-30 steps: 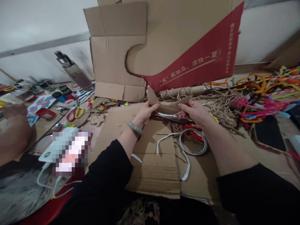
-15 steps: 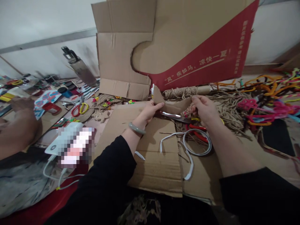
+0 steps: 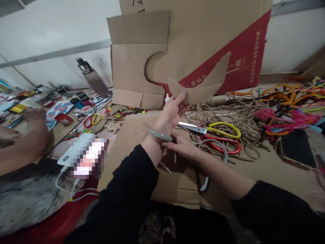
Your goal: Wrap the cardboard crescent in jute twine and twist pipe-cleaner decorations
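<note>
Dim, diffuse light; soft shadow on cardboard (image 3: 128,144) below right fingers (image 3: 170,145). Bracelet (image 3: 161,135) smeared. Phone screen (image 3: 89,157) bright, pixelated. Wide-angle stretch toward edges of surface (image 3: 111,136).

Over the worktop's (image 3: 111,138) near edge, the black-sleeved left arm (image 3: 127,184) holds the bare left hand (image 3: 175,109) raised, thumb pinched towards fingers, the bare right hand (image 3: 183,145) lower, fingertips at the left wrist (image 3: 167,123).

Pinkish table (image 3: 301,184) | cardboard sheet (image 3: 135,135) | brown cord pile (image 3: 250,135) | coloured fuzzy strands (image 3: 291,120) | bottle (image 3: 96,81)
</note>
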Demonstrator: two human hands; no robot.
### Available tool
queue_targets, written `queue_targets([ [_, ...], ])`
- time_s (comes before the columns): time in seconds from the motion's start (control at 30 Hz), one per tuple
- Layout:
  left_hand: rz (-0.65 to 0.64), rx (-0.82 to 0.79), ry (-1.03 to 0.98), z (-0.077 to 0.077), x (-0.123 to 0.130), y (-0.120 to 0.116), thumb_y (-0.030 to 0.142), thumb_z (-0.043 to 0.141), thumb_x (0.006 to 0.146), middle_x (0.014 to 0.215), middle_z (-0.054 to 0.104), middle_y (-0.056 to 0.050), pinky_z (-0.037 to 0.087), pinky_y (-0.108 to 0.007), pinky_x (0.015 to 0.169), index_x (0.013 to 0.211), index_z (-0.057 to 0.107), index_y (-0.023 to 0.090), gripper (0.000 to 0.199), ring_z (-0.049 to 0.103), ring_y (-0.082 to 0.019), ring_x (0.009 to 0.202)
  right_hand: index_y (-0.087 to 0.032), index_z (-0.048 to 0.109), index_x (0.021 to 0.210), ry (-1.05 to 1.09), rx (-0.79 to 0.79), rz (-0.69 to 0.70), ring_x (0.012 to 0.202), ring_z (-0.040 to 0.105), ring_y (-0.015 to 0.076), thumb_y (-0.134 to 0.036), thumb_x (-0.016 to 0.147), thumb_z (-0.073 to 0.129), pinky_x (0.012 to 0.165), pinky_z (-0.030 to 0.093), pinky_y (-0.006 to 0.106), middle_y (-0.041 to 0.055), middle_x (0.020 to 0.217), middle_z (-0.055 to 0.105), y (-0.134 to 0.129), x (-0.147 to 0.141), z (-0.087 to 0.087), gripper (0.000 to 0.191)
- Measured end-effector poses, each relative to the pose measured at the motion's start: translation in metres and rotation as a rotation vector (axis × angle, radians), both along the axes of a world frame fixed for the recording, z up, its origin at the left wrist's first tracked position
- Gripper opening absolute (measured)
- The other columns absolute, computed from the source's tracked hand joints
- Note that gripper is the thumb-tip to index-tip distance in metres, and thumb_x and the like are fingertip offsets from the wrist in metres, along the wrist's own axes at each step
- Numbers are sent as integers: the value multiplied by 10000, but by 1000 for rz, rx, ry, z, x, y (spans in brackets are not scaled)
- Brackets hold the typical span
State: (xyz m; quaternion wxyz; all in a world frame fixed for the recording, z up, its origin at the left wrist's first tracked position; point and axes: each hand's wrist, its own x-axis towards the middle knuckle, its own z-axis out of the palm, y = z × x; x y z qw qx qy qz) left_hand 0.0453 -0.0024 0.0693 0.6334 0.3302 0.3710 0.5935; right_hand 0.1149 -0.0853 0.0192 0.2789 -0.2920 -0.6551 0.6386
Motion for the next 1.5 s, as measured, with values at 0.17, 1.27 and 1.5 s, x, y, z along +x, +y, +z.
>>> queue_targets([
  [0.17, 49, 9, 178, -14, 3, 2, 251, 621, 799, 820, 645, -16, 454, -221, 617, 883, 590, 163, 125, 581, -103, 685, -142, 637, 908, -308, 125, -29, 778, 637, 212, -562, 860, 420, 711, 478, 325, 95, 835, 691, -3, 5, 2, 476],
  [1.27, -12, -87, 219, -66, -37, 13, 209, 707, 706, 723, 653, 11, 437, -180, 508, 825, 565, 145, 197, 591, -77, 581, -152, 480, 1204, -313, 780, -1086, 1212, 454, 267, -284, 756, 563, 1030, 340, 466, 159, 1254, 517, 81, 91, -17, 474],
  [1.5, -62, -87, 246, -72, -38, 15, 241, 745, 676, 733, 657, 0, 434, -187, 530, 834, 578, 138, 252, 579, -71, 568, -174, 557, 1093, -337, 651, -953, 1105, 535, 274, -286, 713, 574, 933, 445, 472, 133, 1167, 580, 90, 90, -31, 397],
])
